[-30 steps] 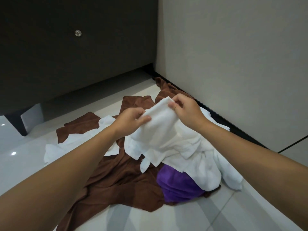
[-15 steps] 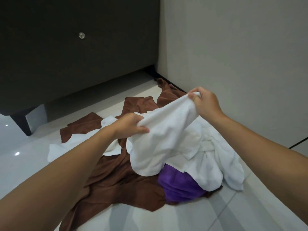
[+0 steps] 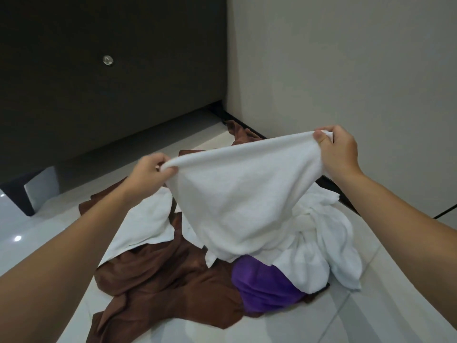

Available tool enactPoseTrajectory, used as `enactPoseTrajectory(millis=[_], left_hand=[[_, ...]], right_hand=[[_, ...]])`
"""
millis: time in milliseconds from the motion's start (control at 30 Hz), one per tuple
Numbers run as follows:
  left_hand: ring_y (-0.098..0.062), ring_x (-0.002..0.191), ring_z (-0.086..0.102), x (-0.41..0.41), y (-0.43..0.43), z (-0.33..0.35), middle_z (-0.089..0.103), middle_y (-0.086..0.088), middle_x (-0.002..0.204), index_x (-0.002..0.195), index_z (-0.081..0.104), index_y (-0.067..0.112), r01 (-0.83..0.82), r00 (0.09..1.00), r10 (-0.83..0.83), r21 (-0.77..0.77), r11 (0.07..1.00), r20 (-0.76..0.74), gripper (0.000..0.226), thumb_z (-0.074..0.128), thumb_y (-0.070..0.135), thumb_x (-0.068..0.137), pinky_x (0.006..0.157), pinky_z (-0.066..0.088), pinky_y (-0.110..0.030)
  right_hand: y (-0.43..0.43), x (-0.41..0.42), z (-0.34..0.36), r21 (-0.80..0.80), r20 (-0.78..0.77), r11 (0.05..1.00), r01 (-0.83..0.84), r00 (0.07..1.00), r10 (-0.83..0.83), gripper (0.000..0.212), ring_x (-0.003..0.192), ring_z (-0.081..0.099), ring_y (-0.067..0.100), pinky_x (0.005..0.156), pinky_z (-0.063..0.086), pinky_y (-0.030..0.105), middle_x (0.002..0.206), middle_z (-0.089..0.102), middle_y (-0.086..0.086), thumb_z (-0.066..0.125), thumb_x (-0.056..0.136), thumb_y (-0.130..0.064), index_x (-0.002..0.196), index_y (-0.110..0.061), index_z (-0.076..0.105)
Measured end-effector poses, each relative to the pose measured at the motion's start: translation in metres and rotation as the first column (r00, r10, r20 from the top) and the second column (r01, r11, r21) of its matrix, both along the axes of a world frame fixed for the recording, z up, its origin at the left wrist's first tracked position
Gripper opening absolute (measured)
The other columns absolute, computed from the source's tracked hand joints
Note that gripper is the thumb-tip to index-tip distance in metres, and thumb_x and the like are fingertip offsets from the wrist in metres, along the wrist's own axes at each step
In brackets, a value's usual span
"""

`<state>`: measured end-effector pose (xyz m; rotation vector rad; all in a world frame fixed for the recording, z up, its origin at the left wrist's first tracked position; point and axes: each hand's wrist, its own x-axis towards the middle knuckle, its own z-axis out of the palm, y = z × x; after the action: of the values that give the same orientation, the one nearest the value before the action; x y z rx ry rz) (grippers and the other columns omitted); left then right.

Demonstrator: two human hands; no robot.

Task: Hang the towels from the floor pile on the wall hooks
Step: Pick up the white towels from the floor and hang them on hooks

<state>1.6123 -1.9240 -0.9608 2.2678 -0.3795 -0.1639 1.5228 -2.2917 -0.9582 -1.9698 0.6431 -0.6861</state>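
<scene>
I hold a white towel [image 3: 243, 194] stretched by its top edge above the floor pile. My left hand [image 3: 150, 170] pinches its left corner and my right hand [image 3: 340, 151] pinches its right corner, higher up. The towel's lower end still rests on the pile. Under it lie a brown towel [image 3: 160, 276], a purple towel [image 3: 262, 285], more white towels at the right [image 3: 329, 246] and another white towel at the left [image 3: 146, 226]. No wall hooks are in view.
A dark partition [image 3: 111, 95] with a small round metal fitting [image 3: 107, 60] stands behind the pile, raised on a leg [image 3: 17, 196] at the left. A pale wall [image 3: 346, 70] with a dark skirting strip runs along the right. The floor is glossy white tile [image 3: 383, 305].
Both hands have moved apart and upward, spreading the white towel wide and lifting most of it off the pile. The right hand rose toward the wall.
</scene>
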Motion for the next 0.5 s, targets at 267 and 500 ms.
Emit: enactPoseTrajectory(millis=[267,500], left_hand=[[-0.011,0.082,0.063,0.019,-0.024,0.085,0.064,0.001,0.094,0.103,0.064,0.014,-0.181,0.983,0.185,-0.260,0.949,-0.007,0.016,0.063,0.025,0.092,0.061,0.050,-0.018],[-0.025,0.091,0.065,0.008,-0.013,0.224,0.067,-0.001,0.091,0.091,0.068,0.015,-0.193,0.981,0.189,-0.082,0.978,-0.049,0.011,0.072,0.022,0.085,0.081,0.056,-0.045]], right_hand=[[-0.014,0.012,0.044,0.122,0.024,0.992,0.013,1.000,-0.016,0.011,0.069,0.054,0.001,0.062,0.042,0.019,0.080,0.059,-0.012,0.057,0.094,-0.029,0.093,-0.019,0.061],[-0.010,-0.013,0.168,0.086,-0.054,0.996,0.013,0.999,-0.009,0.010,0.062,0.048,-0.002,0.056,0.037,0.009,0.073,0.056,-0.009,0.061,0.093,-0.026,0.085,-0.019,0.061]])
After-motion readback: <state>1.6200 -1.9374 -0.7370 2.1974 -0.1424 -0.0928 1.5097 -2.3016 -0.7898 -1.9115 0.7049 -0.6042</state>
